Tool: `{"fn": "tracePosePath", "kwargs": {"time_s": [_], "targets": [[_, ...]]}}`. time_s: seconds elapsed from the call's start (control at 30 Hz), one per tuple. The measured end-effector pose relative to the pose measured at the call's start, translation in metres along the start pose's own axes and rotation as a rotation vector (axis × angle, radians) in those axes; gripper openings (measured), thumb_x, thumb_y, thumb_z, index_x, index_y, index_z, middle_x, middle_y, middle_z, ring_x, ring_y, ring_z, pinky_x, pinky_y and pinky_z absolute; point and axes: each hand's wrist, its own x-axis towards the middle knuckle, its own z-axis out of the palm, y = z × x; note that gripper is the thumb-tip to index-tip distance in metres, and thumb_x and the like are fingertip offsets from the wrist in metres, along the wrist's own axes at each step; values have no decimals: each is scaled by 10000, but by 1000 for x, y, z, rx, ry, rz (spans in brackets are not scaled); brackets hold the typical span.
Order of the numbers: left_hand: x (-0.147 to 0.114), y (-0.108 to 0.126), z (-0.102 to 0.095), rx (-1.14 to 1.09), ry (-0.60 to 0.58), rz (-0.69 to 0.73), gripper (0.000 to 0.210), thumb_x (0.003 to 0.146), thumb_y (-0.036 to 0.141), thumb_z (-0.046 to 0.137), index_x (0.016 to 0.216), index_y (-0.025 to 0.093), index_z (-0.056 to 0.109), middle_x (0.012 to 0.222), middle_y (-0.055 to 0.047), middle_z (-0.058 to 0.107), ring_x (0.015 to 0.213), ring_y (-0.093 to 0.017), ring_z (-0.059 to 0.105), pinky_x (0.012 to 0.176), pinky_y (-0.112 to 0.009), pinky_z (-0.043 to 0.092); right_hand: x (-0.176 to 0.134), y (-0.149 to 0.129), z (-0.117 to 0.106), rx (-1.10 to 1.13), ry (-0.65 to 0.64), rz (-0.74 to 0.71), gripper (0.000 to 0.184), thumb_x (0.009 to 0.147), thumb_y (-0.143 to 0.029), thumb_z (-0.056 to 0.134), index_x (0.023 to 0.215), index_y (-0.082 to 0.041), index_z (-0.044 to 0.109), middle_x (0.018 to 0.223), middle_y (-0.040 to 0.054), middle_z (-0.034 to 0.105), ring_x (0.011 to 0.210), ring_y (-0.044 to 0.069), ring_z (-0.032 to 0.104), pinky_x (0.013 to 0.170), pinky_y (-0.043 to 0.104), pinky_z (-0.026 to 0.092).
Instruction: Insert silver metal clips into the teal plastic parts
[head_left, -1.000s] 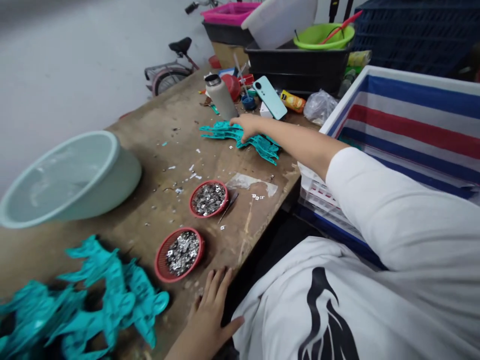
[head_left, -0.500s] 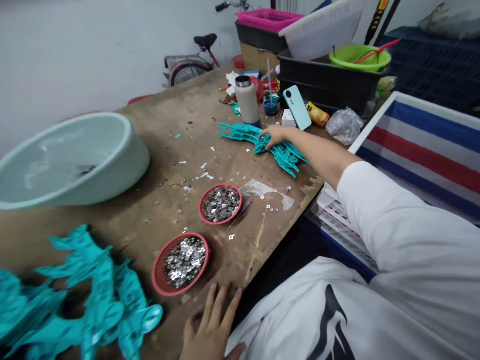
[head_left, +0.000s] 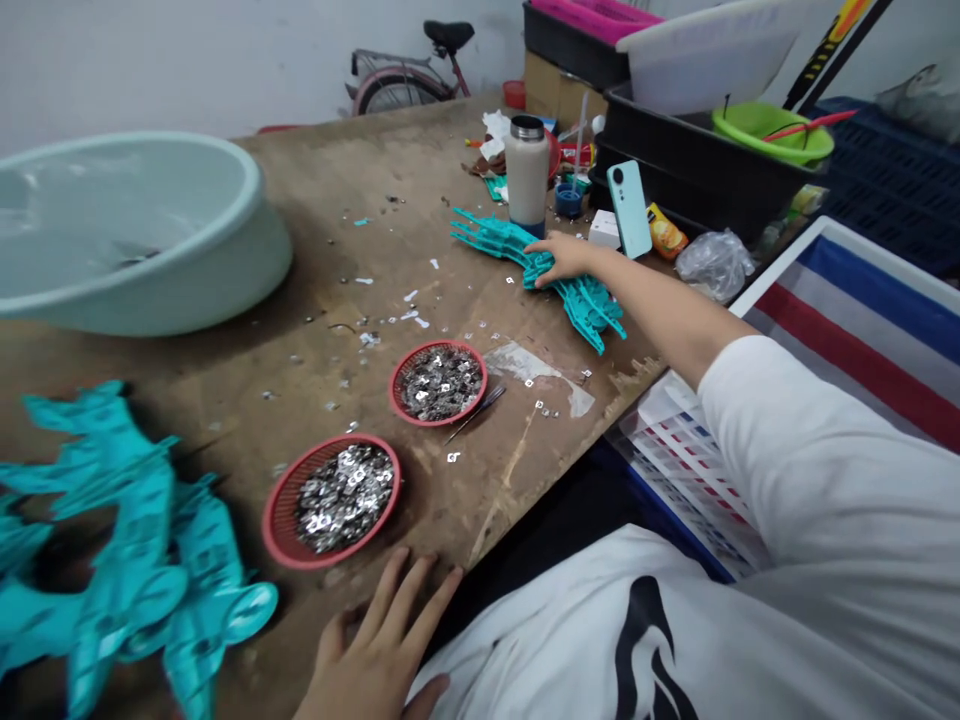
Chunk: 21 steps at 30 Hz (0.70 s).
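My right hand point(head_left: 559, 259) reaches across the table with its fingers curled over a stack of teal plastic pieces point(head_left: 581, 305), which rests on the tabletop. The pieces are long and flat with prong-like ends; their exact kind is not clear. My left hand point(head_left: 382, 640) lies with fingers spread at the near table edge, holding nothing. Just beyond it stands a red basket point(head_left: 274, 520) of small shiny metal parts point(head_left: 349, 495). Another red basket point(head_left: 394, 388) with similar parts is farther off, beside a thin dark tool point(head_left: 480, 412). More teal pieces point(head_left: 142, 540) are heaped at the left.
A pale green basin point(head_left: 225, 290) stands at the left. Near the stack are a bottle point(head_left: 527, 170), a phone point(head_left: 630, 210) and a clear plastic bag point(head_left: 715, 264). Black tubs point(head_left: 697, 165) fill the back right. A striped-lined crate point(head_left: 862, 310) is beside the table.
The view has shifted, so the near baskets and left heap appear farther left. My right hand stays on the teal stack, and my left hand stays spread at the table edge.
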Motion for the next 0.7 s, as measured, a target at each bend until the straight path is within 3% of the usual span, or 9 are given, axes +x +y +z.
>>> {"fn": "tracePosePath", "kwargs": {"time_s": [0.13, 0.3, 0.53, 0.7], "targets": [[5, -9, 13, -42, -48, 22, 856, 1171, 216, 593, 1968, 475, 421, 2094, -147, 373, 1981, -512, 312, 1365, -730, 598, -5, -7, -7, -24, -4, 3, 971, 1065, -631, 1022, 1914, -328, 663, 1765, 206, 620, 1618, 480, 696, 1400, 589, 566], [8, -16, 25, -102, -26, 47, 871, 1176, 225, 592, 1977, 493, 383, 2110, -144, 318, 1985, -523, 295, 1370, -768, 594, -10, -23, -14, -75, -9, 29, 969, 1103, -752, 960, 1927, -355, 640, 1779, 209, 609, 1601, 480, 701, 1352, 571, 581], [8, -5, 6, -121, -49, -1, 896, 1150, 194, 658, 1949, 529, 430, 2090, -139, 395, 1971, -538, 326, 1380, -795, 592, -18, -42, -19, -143, -36, 44, 1043, 1044, -761, 1023, 1949, -440, 616, 1850, 224, 589, 1628, 569, 689, 1378, 673, 556], [10, -2, -1, -78, -108, -14, 898, 1154, 189, 646, 1962, 501, 407, 2095, -143, 357, 1979, -535, 293, 1397, -809, 576, -18, -41, -20, -148, -13, 44, 952, 1105, -732, 964, 1934, -389, 643, 1848, 219, 589, 1639, 516, 687, 1386, 603, 555]]}}
